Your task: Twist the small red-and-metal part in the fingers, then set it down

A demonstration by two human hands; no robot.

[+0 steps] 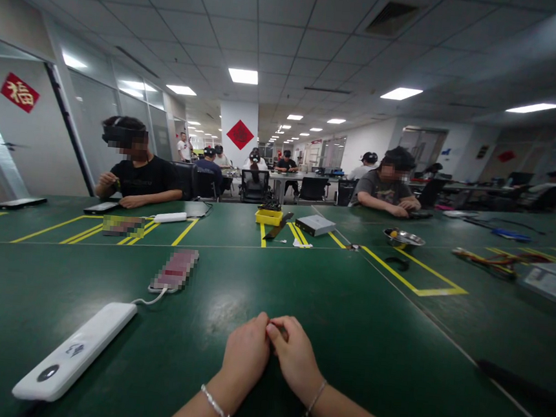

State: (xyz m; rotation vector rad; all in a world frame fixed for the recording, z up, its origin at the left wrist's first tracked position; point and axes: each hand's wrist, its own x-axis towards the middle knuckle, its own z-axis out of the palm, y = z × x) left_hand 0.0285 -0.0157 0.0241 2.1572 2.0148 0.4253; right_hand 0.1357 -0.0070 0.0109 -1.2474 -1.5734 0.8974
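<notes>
At nine o'clock from my nearer left hand (247, 348) lay the white power bank (81, 347), lengthwise toward one; both hands' curled fingers (291, 326) met, any hold unclear.

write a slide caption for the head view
Bare left hand and right hand touch over a green tabletop, beside a long white power bank.

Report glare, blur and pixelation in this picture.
All in the head view: pale glare on the green table beyond the left hand; ceiling lights blown out white; coarse pixelation over the nearer phone; right edge smeared.
</notes>
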